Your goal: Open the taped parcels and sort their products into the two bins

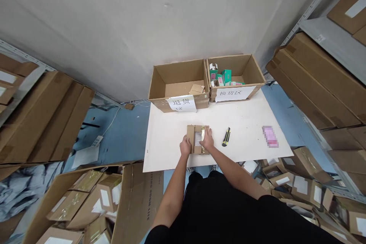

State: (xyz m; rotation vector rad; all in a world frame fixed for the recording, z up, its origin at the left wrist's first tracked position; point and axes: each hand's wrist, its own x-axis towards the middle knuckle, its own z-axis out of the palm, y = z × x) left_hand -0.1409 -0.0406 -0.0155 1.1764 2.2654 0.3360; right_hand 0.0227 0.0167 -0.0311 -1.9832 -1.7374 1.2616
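Observation:
A small cardboard box [198, 150] lies on the white table, its top flaps parted and shiny tape along the right flap. Through the gap something pale shows inside, too small to make out. My left hand [185, 146] grips the box's left side. On the right side, my right hand [207, 141] holds the taped flap, with fingers over its edge. A yellow-and-black utility knife [226, 137] rests on the table a little to the right of my right hand, touched by neither hand.
Behind the box stand two open cartons with paper signs: the left carton [160, 103] holds flat cardboard, the right carton [254, 90] green-and-white boxes. A pixelated pink item [270, 136] lies on the white table [168, 152]. Parcels [300, 185] are piled right; a large carton [134, 194] of parcels stands left.

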